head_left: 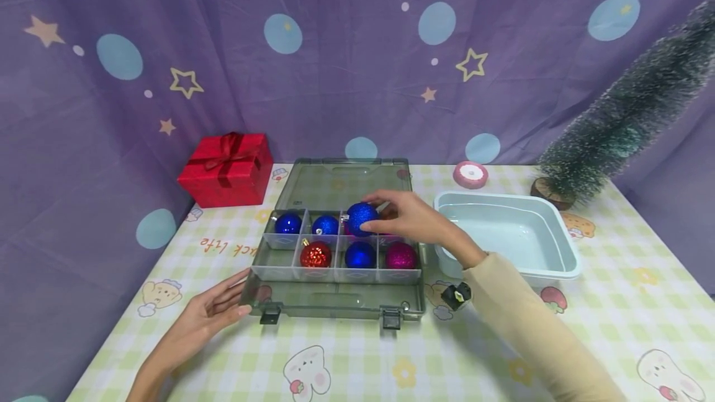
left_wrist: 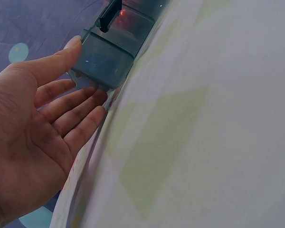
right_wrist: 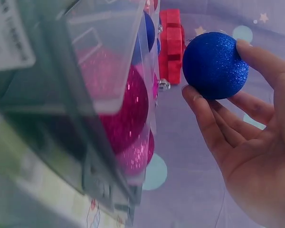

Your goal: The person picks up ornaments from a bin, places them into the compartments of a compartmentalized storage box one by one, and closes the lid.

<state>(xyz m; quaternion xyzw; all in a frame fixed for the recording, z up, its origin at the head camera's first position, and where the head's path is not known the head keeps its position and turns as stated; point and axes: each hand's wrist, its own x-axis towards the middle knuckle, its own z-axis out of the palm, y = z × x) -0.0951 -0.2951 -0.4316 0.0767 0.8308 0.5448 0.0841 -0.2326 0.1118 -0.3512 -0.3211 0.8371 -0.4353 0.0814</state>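
Observation:
My right hand (head_left: 410,216) pinches a glittery blue Christmas bauble (head_left: 362,219) between thumb and fingers. The right wrist view shows that bauble (right_wrist: 215,65) raised clear of the divided storage box (head_left: 335,295). My left hand (head_left: 206,315) has its fingers fairly straight at the box's left front corner, thumb along the edge and fingertips against the side. Inside the box, the front row holds a red bauble (head_left: 315,255), a blue bauble (head_left: 360,255) and a magenta bauble (head_left: 401,257). Two blue baubles sit back left; pink ones behind my right hand are partly hidden.
The box's smoky lid (head_left: 352,182) lies folded back. Right of it stands a pale blue basin (head_left: 505,228), with a ribbon roll (head_left: 470,174) and a small tree (head_left: 609,129) behind. A red gift box (head_left: 229,169) is back left; a small black object (head_left: 456,296) lies near the box.

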